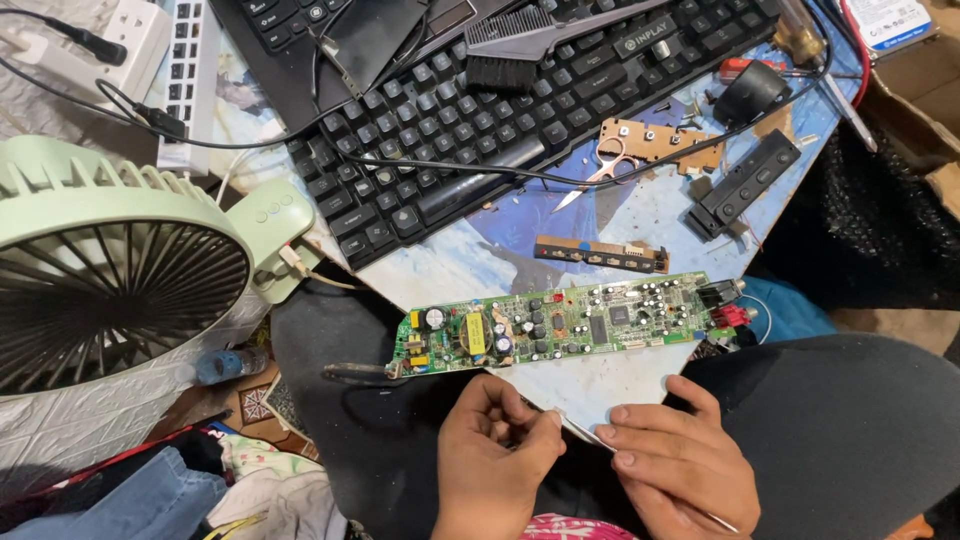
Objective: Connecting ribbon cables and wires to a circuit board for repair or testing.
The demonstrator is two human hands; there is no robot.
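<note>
Left hand: the left hand [497, 455] is curled below the desk's near edge, fingertips pinched together on one end of a thin silvery strip [585, 432]; what kind of tool or part the strip is cannot be made out.
Right hand: the right hand [678, 462] lies flatter, fingers bent and resting over the same strip, which passes under them and shows again low by the wrist.
Circuit board: a long green circuit board [560, 325] lies along the desk's near edge just above both hands, untouched; its left end juts past the edge, and red and black sockets sit at its right end.
Desk: the desk [640, 215] has a blue and white patterned top.
On the desk: a black keyboard [520, 110] runs across the far side with a black brush [510, 45] on it; small scissors [600, 172] lie partly under a black cable; a narrow brown board strip [600, 254] lies between keyboard and circuit board; a black button bar [745, 183] sits toward the right edge.
Containers: a cardboard box [915, 95] stands at the far right corner, cut off by the frame, its contents out of sight.
Left of the desk: a pale green fan [120, 270], cut by the frame edge, with a white power strip [185, 70] beyond it.
Hard to tell: a dark slim object [355, 372] lies on the dark cloth beneath the board's left end.
</note>
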